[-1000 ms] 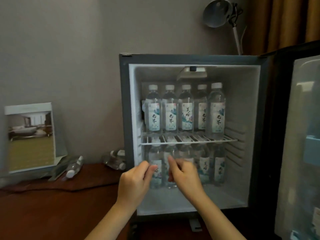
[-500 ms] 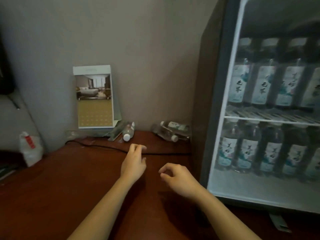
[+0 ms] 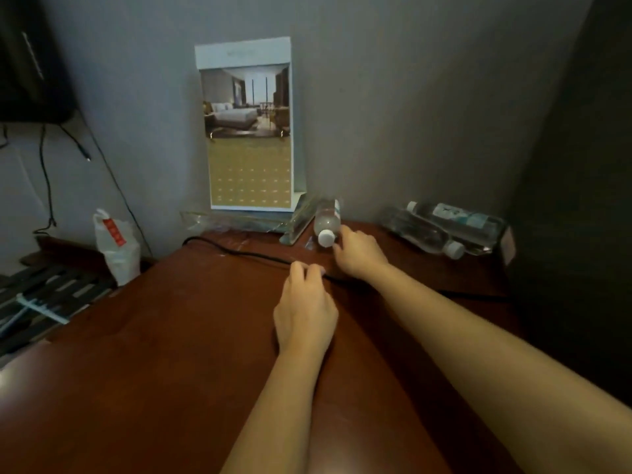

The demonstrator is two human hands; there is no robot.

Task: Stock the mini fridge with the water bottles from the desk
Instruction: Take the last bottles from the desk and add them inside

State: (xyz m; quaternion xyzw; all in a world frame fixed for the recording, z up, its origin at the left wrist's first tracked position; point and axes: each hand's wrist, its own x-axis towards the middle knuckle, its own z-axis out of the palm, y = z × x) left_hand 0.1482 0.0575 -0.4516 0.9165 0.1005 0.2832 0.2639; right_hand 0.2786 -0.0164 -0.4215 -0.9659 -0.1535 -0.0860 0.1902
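Right grip (image 3: 359, 256) is stretched out to the back of the bench (image 3: 171, 354), its fingers (image 3: 343, 233) against the neck end of a water bottle (image 3: 327, 217), right beside its white cap (image 3: 326, 238). Contact looks real, but I can't tell if the fingers are actually pinching the neck or just touching it. That bottle lies on its side, cap toward the camera, body pointing at the wall, just beside the foot of a clear stand (image 3: 297, 224). Left grip (image 3: 304, 314) is nearer the camera, palm down, fingers loosely curled, holding nothing, with the fingertips at a black cable (image 3: 239, 252) that runs across the bench. The stand carries a calendar card (image 3: 249, 131) with a hotel-room photo, upright against the wall. Two more bottles (image 3: 444, 227) lie on their sides in clear wrap at the back right of the bench, caps pointing opposite ways, close to the mini fridge (image 3: 581, 200), of which only a dark side panel shows. A white plastic bag (image 3: 116, 248) stands off the bench's left edge, well apart from both grips.
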